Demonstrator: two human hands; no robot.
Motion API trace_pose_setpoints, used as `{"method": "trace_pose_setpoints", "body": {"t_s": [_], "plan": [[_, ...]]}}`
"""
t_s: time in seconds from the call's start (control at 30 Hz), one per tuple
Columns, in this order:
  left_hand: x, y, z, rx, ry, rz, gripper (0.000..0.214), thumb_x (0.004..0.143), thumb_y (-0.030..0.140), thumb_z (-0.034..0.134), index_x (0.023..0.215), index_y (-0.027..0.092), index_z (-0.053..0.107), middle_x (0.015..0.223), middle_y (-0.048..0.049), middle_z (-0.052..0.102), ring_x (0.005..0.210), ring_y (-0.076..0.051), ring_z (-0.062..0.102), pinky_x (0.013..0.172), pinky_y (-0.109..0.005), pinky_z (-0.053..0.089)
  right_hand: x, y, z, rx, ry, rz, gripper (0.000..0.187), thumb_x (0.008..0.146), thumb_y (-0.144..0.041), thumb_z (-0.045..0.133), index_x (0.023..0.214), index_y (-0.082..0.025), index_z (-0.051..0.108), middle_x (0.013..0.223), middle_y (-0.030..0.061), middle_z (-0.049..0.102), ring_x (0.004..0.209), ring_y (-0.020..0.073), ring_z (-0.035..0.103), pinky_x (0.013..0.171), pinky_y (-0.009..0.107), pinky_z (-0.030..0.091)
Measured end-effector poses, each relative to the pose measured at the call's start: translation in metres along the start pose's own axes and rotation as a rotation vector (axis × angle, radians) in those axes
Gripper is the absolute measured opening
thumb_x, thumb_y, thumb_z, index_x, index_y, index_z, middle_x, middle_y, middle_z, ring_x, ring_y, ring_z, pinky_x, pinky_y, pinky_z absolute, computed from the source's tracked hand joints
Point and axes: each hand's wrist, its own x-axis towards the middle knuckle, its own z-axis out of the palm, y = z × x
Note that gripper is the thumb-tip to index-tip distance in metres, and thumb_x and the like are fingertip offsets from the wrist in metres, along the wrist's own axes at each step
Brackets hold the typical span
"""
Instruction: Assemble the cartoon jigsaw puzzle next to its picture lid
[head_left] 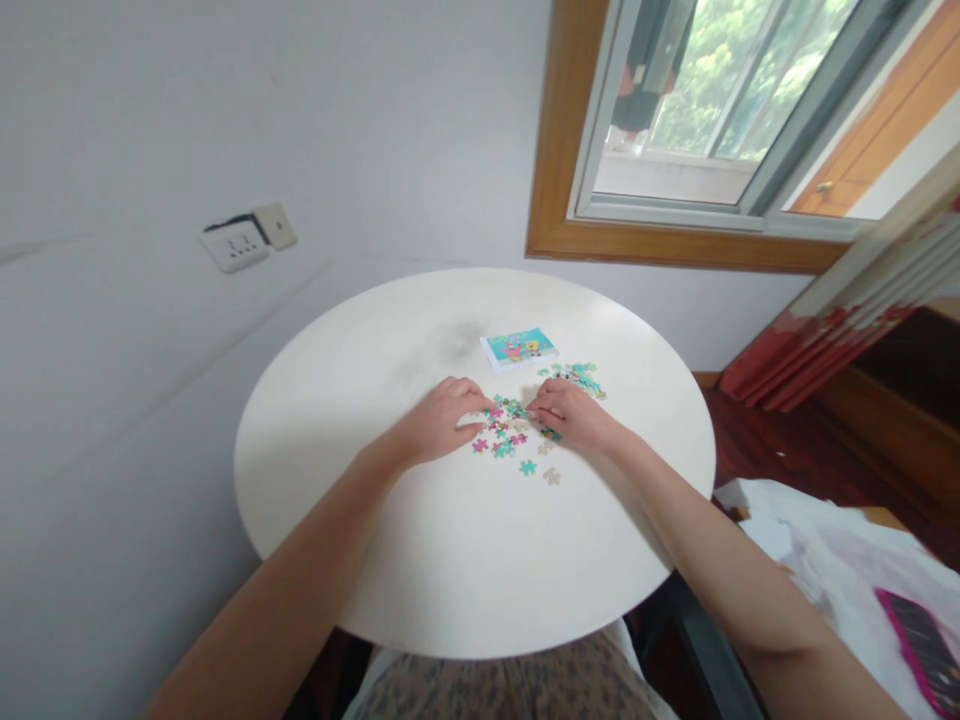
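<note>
On a round white table (420, 540) lie several small puzzle pieces (504, 438) in teal, pink and beige. My left hand (439, 420) rests at their left edge, fingers curled and pinched over a piece. My right hand (570, 412) lies at their right edge, fingers bent and pressed down on pieces. Behind it is a second cluster of teal pieces (579, 376). A small picture box (519, 348) lies flat just behind the pieces. Two loose pieces (540, 471) sit nearer to me.
The table stands against a white wall with a socket plate (236, 244). A wooden-framed window (675, 150) is at the upper right. At the lower right lie white fabric (825, 550) and a pink-edged phone (919, 645); folded red-and-beige boards (847, 330) lean nearby.
</note>
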Motion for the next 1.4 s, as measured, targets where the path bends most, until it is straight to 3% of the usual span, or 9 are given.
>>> {"method": "trace_pose_setpoints", "body": {"t_s": [0.17,0.37,0.57,0.83,1.13,1.3,1.4], "plan": [[-0.001,-0.001,0.001,-0.02,0.002,-0.006,0.029,0.085,0.023,0.054,0.111,0.021,0.064,0.106,-0.0076,0.057,0.102,-0.022,0.051,0.095,-0.035,0.038,0.001,0.002,-0.006,0.121,0.012,0.068,0.029,0.091,-0.022,0.044,0.072,-0.016,0.065,0.07,0.0051,0.059,0.078,0.0163,0.053,0.077,0.028,0.042],[-0.001,-0.003,0.001,-0.022,0.006,-0.017,0.028,0.086,0.025,0.053,0.112,0.021,0.064,0.105,-0.0078,0.057,0.102,-0.021,0.051,0.095,-0.035,0.038,0.003,0.008,-0.007,0.147,-0.024,0.119,0.043,0.092,-0.032,0.039,0.053,-0.018,0.047,0.054,-0.0005,0.043,0.062,0.0126,0.044,0.066,0.025,0.037],[-0.001,-0.004,0.002,-0.038,-0.001,-0.017,0.028,0.087,0.026,0.053,0.111,0.021,0.064,0.106,-0.0081,0.057,0.101,-0.022,0.051,0.095,-0.035,0.037,0.001,0.026,-0.008,0.109,0.094,0.27,0.036,0.086,-0.037,0.048,0.062,-0.016,0.064,0.06,0.0019,0.056,0.063,0.0129,0.048,0.062,0.024,0.035],[-0.001,-0.004,0.003,-0.052,0.0,-0.018,0.027,0.087,0.025,0.052,0.111,0.021,0.065,0.107,-0.0081,0.057,0.102,-0.021,0.051,0.096,-0.035,0.037,-0.009,0.066,-0.016,-0.186,0.324,0.605,0.028,0.081,-0.041,0.057,0.077,-0.019,0.075,0.081,0.0087,0.066,0.073,0.0173,0.056,0.069,0.028,0.04],[0.0,-0.001,0.001,-0.049,-0.004,-0.026,0.027,0.087,0.025,0.051,0.11,0.021,0.064,0.106,-0.0079,0.057,0.102,-0.021,0.051,0.095,-0.035,0.038,-0.003,0.067,-0.003,-0.285,0.413,0.573,0.023,0.083,-0.036,0.059,0.078,-0.021,0.075,0.085,0.0105,0.062,0.083,0.0217,0.051,0.068,0.032,0.039],[0.0,0.0,0.001,-0.057,-0.005,-0.02,0.026,0.088,0.025,0.051,0.11,0.02,0.065,0.106,-0.0085,0.057,0.102,-0.021,0.052,0.095,-0.035,0.038,-0.003,0.06,-0.01,-0.308,0.356,0.627,0.022,0.086,-0.033,0.057,0.087,-0.019,0.075,0.092,0.0132,0.061,0.09,0.025,0.049,0.075,0.037,0.036],[0.001,0.0,0.001,-0.059,-0.008,-0.015,0.026,0.088,0.025,0.051,0.11,0.02,0.064,0.106,-0.0084,0.057,0.102,-0.021,0.052,0.095,-0.035,0.038,-0.003,0.05,-0.015,-0.321,0.381,0.571,0.02,0.086,-0.03,0.058,0.09,-0.019,0.074,0.092,0.0129,0.06,0.092,0.0244,0.049,0.077,0.036,0.036]]}}
